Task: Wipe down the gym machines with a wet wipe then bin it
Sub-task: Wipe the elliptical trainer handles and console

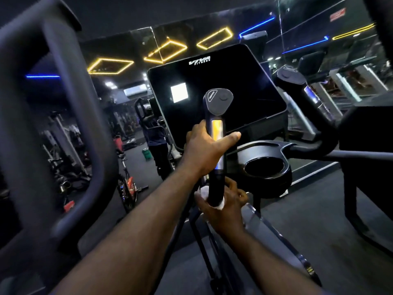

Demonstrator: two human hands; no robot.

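Note:
I stand at a black cardio machine with a dark console screen (pixel 217 90). Its left upright handle (pixel 217 107) rises in front of the screen, with a grey button cap on top and a shiny metal sensor strip below. My left hand (pixel 205 149) is wrapped around that metal strip, thumb pointing right. Lower on the same handle, my right hand (pixel 225 206) presses a white wet wipe (pixel 204 191) around the black grip; only bits of the wipe show beside the fingers. No bin can be made out for certain.
A round cup holder (pixel 265 167) sits just right of the handle. The machine's right handle (pixel 291 76) stands further right. A large moving arm loop (pixel 61 116) fills the left side. A wall mirror behind reflects gym gear, a person and a green bucket (pixel 146 154).

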